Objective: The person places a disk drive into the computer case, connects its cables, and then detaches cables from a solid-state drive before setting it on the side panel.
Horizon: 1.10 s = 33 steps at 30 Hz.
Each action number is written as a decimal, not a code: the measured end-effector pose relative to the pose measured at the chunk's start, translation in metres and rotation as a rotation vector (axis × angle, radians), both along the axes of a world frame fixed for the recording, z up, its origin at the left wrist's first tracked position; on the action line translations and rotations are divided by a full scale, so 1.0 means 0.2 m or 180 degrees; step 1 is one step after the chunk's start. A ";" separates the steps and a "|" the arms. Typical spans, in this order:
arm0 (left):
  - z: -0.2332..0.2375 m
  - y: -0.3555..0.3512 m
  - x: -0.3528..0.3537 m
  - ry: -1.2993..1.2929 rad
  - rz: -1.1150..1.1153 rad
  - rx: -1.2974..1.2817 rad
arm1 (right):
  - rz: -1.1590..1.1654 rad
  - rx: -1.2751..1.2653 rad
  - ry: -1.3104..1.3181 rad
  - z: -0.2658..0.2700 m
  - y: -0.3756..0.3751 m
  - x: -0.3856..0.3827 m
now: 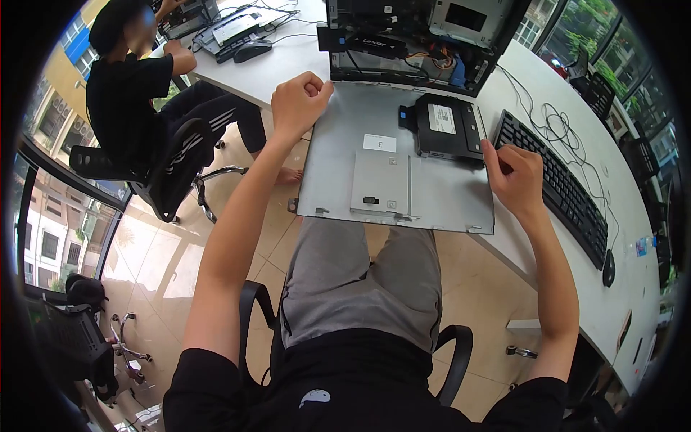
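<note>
head view: at the far left, a seated co-worker in black [129,86] is leaning at the table, beside a black mouse [253,50] that is lying near the edge. the person's left hand [299,104] is closing on the far left corner of a flat grey metal panel [324,162], thumb and forefinger pinching and the other fingers curling in. the panel is lying open side up, its near part jutting past the table edge over the lap. on it, a raised silver metal plate [380,180] is sitting left of the middle, and a black boxy drive with a white label [446,128] is resting towards the far right. beyond the panel, just beside its far edge, an open black computer case [425,61] is standing upright, showing its cables. the right hand [517,176] is gripping the panel's right edge, its thumb lying along the rim just beside the drive and its fingers folding inward. on the right, a long black keyboard [558,187] and a small black mouse [609,268] are lying on the white table [633,194].

the step in hand, as a judgement, is steadying or positioning the panel in front of the case. any further move of it is calling for an even lift from both hands and a level tilt, since the loose-looking drive is risking a slide.
</note>
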<state>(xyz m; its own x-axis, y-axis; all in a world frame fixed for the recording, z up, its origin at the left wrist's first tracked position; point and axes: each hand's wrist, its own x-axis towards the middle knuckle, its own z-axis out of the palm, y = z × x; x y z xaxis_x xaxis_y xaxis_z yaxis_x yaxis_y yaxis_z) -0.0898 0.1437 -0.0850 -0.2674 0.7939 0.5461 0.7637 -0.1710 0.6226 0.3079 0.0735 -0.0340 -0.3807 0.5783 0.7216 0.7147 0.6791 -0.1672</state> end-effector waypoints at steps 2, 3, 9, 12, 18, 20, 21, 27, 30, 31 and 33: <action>0.02 -0.01 0.01 0.0039 0.0039 -0.0019 | -0.0255 -0.0381 -0.0164 0.01 -0.02 0.03; 0.01 0.00 0.01 0.0084 0.0062 -0.0004 | -0.0269 -0.0543 -0.0243 0.03 -0.02 0.03; 0.00 0.00 0.00 0.0188 0.0144 0.0025 | -0.0842 -0.1929 -0.0786 0.16 -0.04 0.08; 0.00 0.00 0.01 0.0173 0.0183 0.0031 | -0.0837 -0.2304 -0.0767 0.16 -0.04 0.10; 0.02 -0.01 0.02 0.0140 0.0180 0.0001 | -0.0728 -0.2313 -0.0546 0.08 0.00 0.07; 0.01 -0.01 0.01 0.0135 0.0183 0.0008 | -0.0814 -0.2238 -0.0463 0.08 -0.01 0.05; 0.01 -0.02 0.01 0.0131 0.0185 0.0021 | -0.0828 -0.2223 -0.0405 0.08 -0.01 0.05; 0.00 -0.01 0.01 0.0120 0.0223 0.0081 | -0.0866 -0.1910 -0.0190 0.04 0.01 0.05; 0.00 0.00 0.01 0.0128 0.0246 0.0076 | -0.0951 -0.1904 -0.0101 0.04 0.00 0.04; 0.00 0.00 0.01 0.0133 0.0254 0.0074 | -0.0969 -0.1885 -0.0107 0.04 0.00 0.04; 0.00 -0.01 0.01 0.0128 0.0252 0.0112 | -0.1004 -0.1865 -0.0112 0.04 0.00 0.03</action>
